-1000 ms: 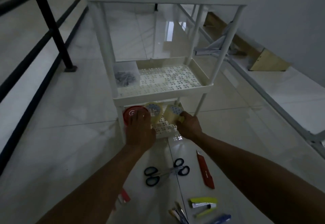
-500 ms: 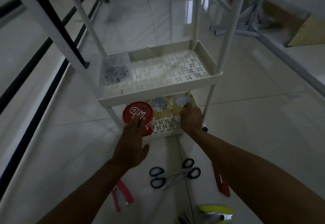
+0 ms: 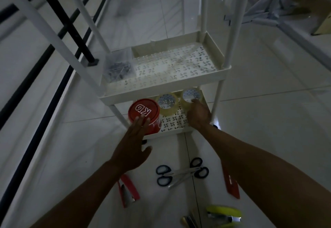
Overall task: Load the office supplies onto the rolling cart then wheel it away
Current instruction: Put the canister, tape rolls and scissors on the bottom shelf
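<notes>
A: Status on the cart?

B: I see the white rolling cart (image 3: pixel 211 70) from above. On its bottom shelf (image 3: pixel 176 128) a red tin (image 3: pixel 144 114) sits at the near left corner. Two rolls of clear tape (image 3: pixel 167 103) lie flat behind it, one at the middle, the other (image 3: pixel 190 96) towards the right edge.

A: Hands?

B: Left hand (image 3: pixel 133 147) is flat, fingers spread, fingertips resting on the tin's lid at its near edge. No grasp. Right hand (image 3: pixel 198 114) is over the right side of the bottom shelf, fingers on the right-hand tape roll. I can't tell if it's pinching the roll or only touching it; the back of the hand hides the fingers.

A: Middle shelf?

B: A clear box of dark clips (image 3: pixel 119 68) at its left end. The rest of that shelf is bare perforated plastic.

A: What's on the floor?

B: On the tiles nearer me than the cart: black-handled scissors (image 3: pixel 180 174), looks like two pairs overlapped. A red stapler (image 3: pixel 128 189) to their left, a red utility knife (image 3: pixel 232 186) to their right, partly under my right forearm. A yellow stapler (image 3: pixel 223 214) at the bottom edge of view, blurred.
</notes>
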